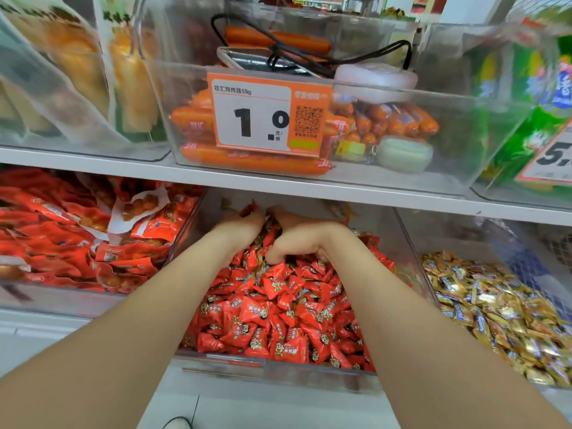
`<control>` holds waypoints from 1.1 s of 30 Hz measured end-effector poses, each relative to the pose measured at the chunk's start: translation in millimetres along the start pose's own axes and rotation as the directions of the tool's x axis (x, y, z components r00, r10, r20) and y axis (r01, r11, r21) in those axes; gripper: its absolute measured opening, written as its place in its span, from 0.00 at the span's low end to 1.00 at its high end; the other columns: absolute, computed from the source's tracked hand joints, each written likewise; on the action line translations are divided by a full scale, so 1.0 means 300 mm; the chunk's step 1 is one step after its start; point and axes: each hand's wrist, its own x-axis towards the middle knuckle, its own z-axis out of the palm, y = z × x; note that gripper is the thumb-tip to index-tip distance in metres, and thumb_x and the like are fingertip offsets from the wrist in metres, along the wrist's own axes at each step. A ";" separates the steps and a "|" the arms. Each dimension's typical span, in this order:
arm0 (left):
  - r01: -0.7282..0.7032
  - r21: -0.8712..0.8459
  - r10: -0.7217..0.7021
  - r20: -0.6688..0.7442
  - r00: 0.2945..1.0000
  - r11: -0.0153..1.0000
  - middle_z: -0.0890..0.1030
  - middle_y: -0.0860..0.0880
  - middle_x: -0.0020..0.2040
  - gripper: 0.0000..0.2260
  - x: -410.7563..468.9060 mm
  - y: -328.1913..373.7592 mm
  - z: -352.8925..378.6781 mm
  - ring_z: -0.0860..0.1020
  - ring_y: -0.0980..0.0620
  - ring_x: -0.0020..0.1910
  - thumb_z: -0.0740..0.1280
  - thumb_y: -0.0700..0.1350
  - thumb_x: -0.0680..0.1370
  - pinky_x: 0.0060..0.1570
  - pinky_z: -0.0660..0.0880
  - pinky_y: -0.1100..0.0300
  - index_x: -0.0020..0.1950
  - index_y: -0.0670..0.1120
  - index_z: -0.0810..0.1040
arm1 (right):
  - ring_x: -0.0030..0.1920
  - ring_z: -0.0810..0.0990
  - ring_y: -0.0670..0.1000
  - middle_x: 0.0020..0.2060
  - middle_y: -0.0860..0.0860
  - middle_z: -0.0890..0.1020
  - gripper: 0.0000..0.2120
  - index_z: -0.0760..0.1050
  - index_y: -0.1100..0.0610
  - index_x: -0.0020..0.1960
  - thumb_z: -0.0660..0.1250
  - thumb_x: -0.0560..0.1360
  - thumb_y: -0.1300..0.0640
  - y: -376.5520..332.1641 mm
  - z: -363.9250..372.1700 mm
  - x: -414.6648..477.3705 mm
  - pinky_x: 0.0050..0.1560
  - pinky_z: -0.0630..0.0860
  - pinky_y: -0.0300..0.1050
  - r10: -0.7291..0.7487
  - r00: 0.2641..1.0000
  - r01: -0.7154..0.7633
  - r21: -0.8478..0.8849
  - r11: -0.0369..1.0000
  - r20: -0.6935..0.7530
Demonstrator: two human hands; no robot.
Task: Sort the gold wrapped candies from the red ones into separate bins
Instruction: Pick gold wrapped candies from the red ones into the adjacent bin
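A clear middle bin (411, 252) on the lower shelf is heaped with red wrapped candies (278, 317). A few gold wrappers (259, 267) show among them near my hands. To its right a second clear bin (532, 249) holds a heap of gold wrapped candies (495, 308). Both my hands reach deep into the back of the red pile. My left hand (244, 224) has its fingers curled into the candies, with a red wrapper at its fingertips. My right hand (297, 239) is curled, its fingers dug into the pile; what they hold is hidden.
The shelf board (309, 184) hangs just above my hands. On it stands a clear bin of orange sausages (198, 125) with an orange price tag (266, 113), a cable and small cases. A bin of red snack packets (77, 236) sits at the left.
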 end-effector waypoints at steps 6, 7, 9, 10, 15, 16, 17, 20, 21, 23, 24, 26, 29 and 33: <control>-0.100 -0.130 0.097 -0.029 0.995 0.986 0.77 0.45 0.72 0.26 -0.085 0.042 0.000 0.76 0.42 0.67 0.58 0.65 0.84 0.65 0.71 0.55 0.74 0.49 0.75 | 0.48 0.79 0.51 0.52 0.53 0.78 0.38 0.65 0.52 0.71 0.75 0.64 0.64 -0.029 0.022 -0.062 0.42 0.79 0.48 -0.055 0.993 0.068 0.130 0.989 -0.104; -0.136 -0.142 0.131 -0.048 0.990 0.981 0.78 0.45 0.70 0.25 -0.092 0.046 -0.002 0.77 0.43 0.64 0.58 0.65 0.84 0.63 0.71 0.55 0.72 0.50 0.76 | 0.45 0.78 0.52 0.49 0.54 0.78 0.34 0.68 0.54 0.68 0.75 0.65 0.66 -0.034 0.022 -0.077 0.40 0.77 0.48 -0.065 0.990 0.084 0.144 0.986 -0.127; -0.215 -0.180 0.201 -0.091 0.975 0.960 0.81 0.46 0.68 0.21 -0.117 0.055 -0.006 0.78 0.45 0.60 0.58 0.65 0.83 0.65 0.73 0.53 0.66 0.54 0.79 | 0.40 0.76 0.53 0.43 0.56 0.76 0.27 0.73 0.63 0.63 0.74 0.65 0.68 -0.039 0.021 -0.113 0.37 0.73 0.49 -0.082 0.985 0.105 0.156 0.982 -0.150; -0.244 -0.203 0.224 -0.115 0.968 0.948 0.81 0.47 0.67 0.19 -0.134 0.060 -0.007 0.79 0.45 0.61 0.59 0.65 0.83 0.67 0.74 0.51 0.64 0.56 0.80 | 0.37 0.75 0.54 0.41 0.58 0.76 0.27 0.74 0.68 0.63 0.73 0.65 0.67 -0.040 0.019 -0.136 0.36 0.73 0.49 -0.096 0.983 0.121 0.159 0.980 -0.155; -0.305 -0.163 0.278 -0.168 0.946 0.938 0.80 0.40 0.68 0.22 -0.258 0.073 0.039 0.77 0.36 0.67 0.57 0.63 0.84 0.69 0.72 0.45 0.70 0.51 0.77 | 0.44 0.85 0.60 0.50 0.61 0.82 0.32 0.68 0.58 0.66 0.74 0.65 0.65 -0.016 0.015 -0.242 0.44 0.85 0.57 -0.210 0.936 0.236 0.060 0.970 -0.283; -0.333 -0.118 0.314 -0.154 0.937 0.936 0.80 0.38 0.68 0.21 -0.292 0.073 0.049 0.77 0.35 0.67 0.55 0.61 0.85 0.68 0.72 0.44 0.69 0.50 0.76 | 0.49 0.85 0.59 0.54 0.59 0.80 0.38 0.65 0.57 0.71 0.74 0.63 0.63 0.003 0.022 -0.258 0.49 0.85 0.60 -0.253 0.916 0.273 0.024 0.962 -0.312; -0.383 -0.074 0.372 -0.129 0.919 0.921 0.80 0.36 0.66 0.19 -0.319 0.067 0.061 0.76 0.34 0.66 0.54 0.60 0.86 0.67 0.72 0.43 0.66 0.49 0.75 | 0.55 0.84 0.58 0.58 0.56 0.78 0.43 0.62 0.54 0.75 0.73 0.62 0.62 0.029 0.032 -0.270 0.54 0.83 0.61 -0.285 0.900 0.298 -0.012 0.955 -0.329; -0.502 0.108 0.503 0.023 0.864 0.858 0.78 0.36 0.61 0.14 -0.380 0.030 0.078 0.75 0.35 0.64 0.51 0.54 0.88 0.65 0.69 0.40 0.57 0.47 0.71 | 0.61 0.74 0.53 0.61 0.52 0.69 0.45 0.55 0.47 0.76 0.72 0.64 0.61 0.104 0.060 -0.335 0.61 0.78 0.55 -0.339 0.897 0.314 -0.131 0.940 -0.283; -0.516 0.177 0.512 0.071 0.856 0.838 0.77 0.37 0.60 0.16 -0.388 0.014 0.077 0.74 0.35 0.64 0.50 0.56 0.87 0.65 0.69 0.40 0.58 0.47 0.70 | 0.61 0.73 0.53 0.62 0.51 0.67 0.46 0.53 0.47 0.77 0.72 0.65 0.61 0.122 0.063 -0.359 0.60 0.77 0.52 -0.335 0.908 0.296 -0.183 0.938 -0.250; -0.528 0.347 0.504 0.165 0.848 0.775 0.77 0.40 0.62 0.20 -0.400 -0.012 0.064 0.74 0.36 0.64 0.47 0.61 0.85 0.64 0.69 0.40 0.62 0.48 0.69 | 0.68 0.71 0.55 0.68 0.49 0.63 0.50 0.50 0.49 0.81 0.73 0.67 0.61 0.151 0.056 -0.394 0.65 0.75 0.50 -0.329 0.926 0.268 -0.292 0.918 -0.185; -0.523 0.444 0.484 0.208 0.850 0.728 0.76 0.43 0.64 0.21 -0.409 -0.022 0.051 0.72 0.37 0.66 0.47 0.62 0.85 0.65 0.68 0.40 0.65 0.50 0.69 | 0.75 0.67 0.55 0.74 0.48 0.61 0.51 0.49 0.51 0.83 0.73 0.68 0.62 0.161 0.048 -0.411 0.71 0.72 0.50 -0.336 0.928 0.270 -0.331 0.904 -0.160; -0.520 0.584 0.473 0.249 0.845 0.623 0.73 0.49 0.70 0.22 -0.427 -0.047 0.016 0.67 0.40 0.72 0.47 0.64 0.84 0.67 0.61 0.36 0.70 0.55 0.67 | 0.81 0.59 0.49 0.81 0.46 0.57 0.52 0.48 0.47 0.85 0.73 0.70 0.63 0.179 0.026 -0.444 0.78 0.64 0.47 -0.343 0.932 0.281 -0.364 0.888 -0.119; -0.528 0.656 0.427 0.328 0.843 0.540 0.66 0.52 0.77 0.25 -0.436 -0.077 -0.041 0.58 0.41 0.79 0.49 0.69 0.82 0.71 0.53 0.34 0.77 0.62 0.62 | 0.71 0.68 0.33 0.76 0.43 0.68 0.49 0.53 0.44 0.85 0.72 0.70 0.63 0.188 -0.007 -0.505 0.70 0.64 0.29 -0.321 0.946 0.284 -0.361 0.888 -0.045; -0.519 0.673 0.361 0.376 0.853 0.527 0.61 0.55 0.82 0.30 -0.437 -0.068 -0.090 0.52 0.41 0.82 0.54 0.73 0.79 0.74 0.49 0.32 0.80 0.65 0.60 | 0.52 0.79 0.33 0.68 0.43 0.78 0.36 0.68 0.42 0.78 0.71 0.71 0.51 0.190 -0.019 -0.522 0.61 0.75 0.39 -0.314 0.941 0.272 -0.267 0.925 -0.128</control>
